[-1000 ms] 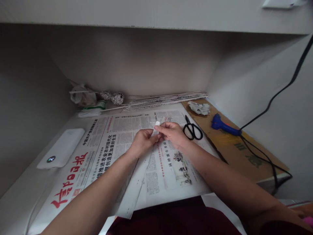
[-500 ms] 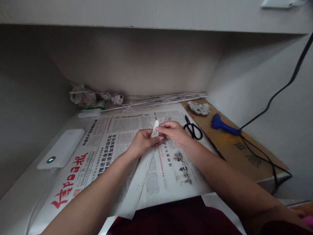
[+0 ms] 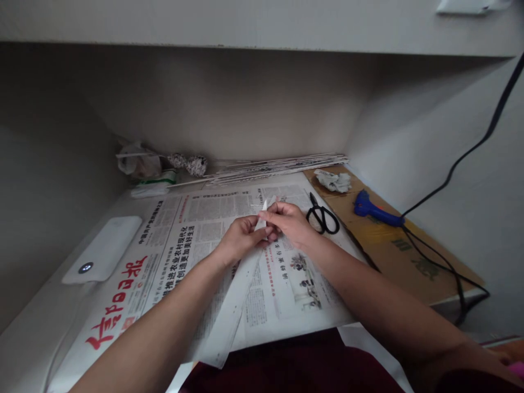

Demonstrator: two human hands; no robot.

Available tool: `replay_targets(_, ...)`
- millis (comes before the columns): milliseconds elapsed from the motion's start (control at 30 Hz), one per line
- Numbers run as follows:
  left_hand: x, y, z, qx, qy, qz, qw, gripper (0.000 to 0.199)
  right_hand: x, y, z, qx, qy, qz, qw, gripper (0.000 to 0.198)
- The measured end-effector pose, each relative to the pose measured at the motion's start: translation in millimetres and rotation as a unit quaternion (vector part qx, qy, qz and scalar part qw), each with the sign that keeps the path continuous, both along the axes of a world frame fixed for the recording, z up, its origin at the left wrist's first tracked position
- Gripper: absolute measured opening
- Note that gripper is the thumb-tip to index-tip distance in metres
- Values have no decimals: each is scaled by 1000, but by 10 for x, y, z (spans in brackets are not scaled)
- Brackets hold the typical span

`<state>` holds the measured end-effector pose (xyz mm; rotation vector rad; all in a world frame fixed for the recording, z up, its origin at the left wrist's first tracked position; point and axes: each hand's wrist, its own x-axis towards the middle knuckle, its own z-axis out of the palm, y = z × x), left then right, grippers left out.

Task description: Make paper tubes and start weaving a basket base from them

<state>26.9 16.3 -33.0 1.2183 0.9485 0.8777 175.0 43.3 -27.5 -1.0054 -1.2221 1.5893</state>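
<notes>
Both hands meet over a spread newspaper [image 3: 213,218]. Between them is a long white paper strip [image 3: 231,316], its far end tapering to a narrow point above my fingers and its near end trailing down to the table's front edge. My left hand [image 3: 241,236] is closed on the strip between thumb and fingers. My right hand [image 3: 289,222] pinches the far end, thumb and forefinger pressed together. Part of the strip is hidden behind the fingers. Black-handled scissors [image 3: 323,218] lie just right of my right hand.
A white power bank [image 3: 104,248] with a lit display and cable lies at left. Thin paper sticks [image 3: 278,168] are bundled at the back beside a plastic bag [image 3: 139,161]. On cardboard [image 3: 409,256] at right rest a blue glue gun [image 3: 376,210] and crumpled paper [image 3: 333,180].
The strip's far end looks narrower and more pointed than before. My right fingers have shifted slightly and curled around it; my left hand has barely moved.
</notes>
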Motion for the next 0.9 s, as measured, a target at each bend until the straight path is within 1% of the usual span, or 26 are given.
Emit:
replay_targets(100, 3, -2, 10, -9, 17, 16, 1000, 31, -1, -4, 12, -1, -2, -10, 1000, 39)
replay_targets(200, 3, -6, 15, -14, 39, 17, 999, 30, 0, -11, 23, 8, -8, -10, 1000, 38)
replay_targets(367, -3, -19, 7, -25, 44, -5, 999, 32, 3, -19, 39, 64, -16, -45, 997, 36)
replay_targets(467, -6, -29, 13, -21, 43, -17, 999, 34, 21, -12, 78, 84, -20, -66, 994, 34)
replay_targets(567, 0, -39, 27, -31, 41, -13, 999, 33, 87, 25, 139, 104, -8, -97, 990, 30)
replay_targets(633, 4, -39, 31, -42, 35, -11, 998, 31, 149, 55, 168, 115, -1, -103, 988, 27)
replay_targets(667, 4, -36, 30, -45, 31, -10, 998, 30, 177, 65, 174, 114, -9, -86, 990, 28)
replay_targets(700, 2, -31, 26, -45, 24, -11, 999, 30, 197, 69, 171, 106, -23, -49, 993, 29)
replay_targets(800, -9, -14, 7, -26, 12, -13, 1000, 31, 200, 46, 125, 64, -53, 104, 991, 32)
replay_targets(833, -11, -10, 1, -21, 12, -14, 1000, 31, 185, 33, 104, 54, -48, 133, 988, 32)
replay_targets(867, -12, -8, -2, -19, 14, -16, 1000, 32, 168, 19, 84, 48, -41, 144, 988, 33)
replay_targets(900, -10, -8, -3, -20, 16, -19, 999, 32, 150, 8, 67, 46, -34, 140, 989, 33)
